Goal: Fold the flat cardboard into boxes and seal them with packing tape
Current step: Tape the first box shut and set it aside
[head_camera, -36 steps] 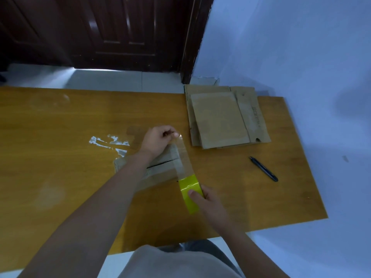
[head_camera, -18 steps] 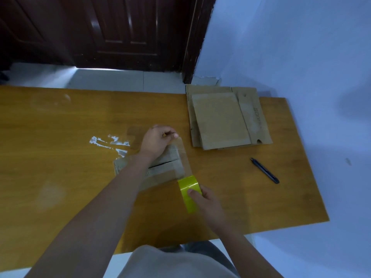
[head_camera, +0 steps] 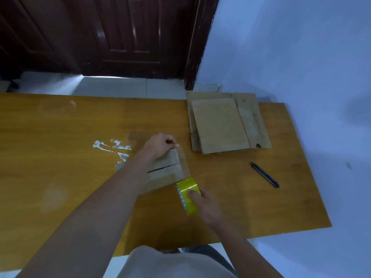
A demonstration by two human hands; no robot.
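Note:
A small folded cardboard box (head_camera: 163,169) lies on the wooden table (head_camera: 60,157), partly under my left forearm. My left hand (head_camera: 160,144) pinches the free end of a clear tape strip (head_camera: 183,161) at the box's far right corner. The strip runs along the box's right edge down to a yellow tape roll (head_camera: 187,194). My right hand (head_camera: 206,205) grips that roll just off the box's near right corner. A stack of flat cardboard (head_camera: 224,125) lies at the far right of the table.
A dark pen-like tool (head_camera: 264,174) lies on the table right of the box. White tape scraps (head_camera: 112,146) stick to the wood left of my left hand. A blue wall borders the table's right side, and a dark door stands beyond the far edge.
Both hands keep their hold. The tape strip has come lower toward the box's right edge, and the roll has shifted slightly toward the box.

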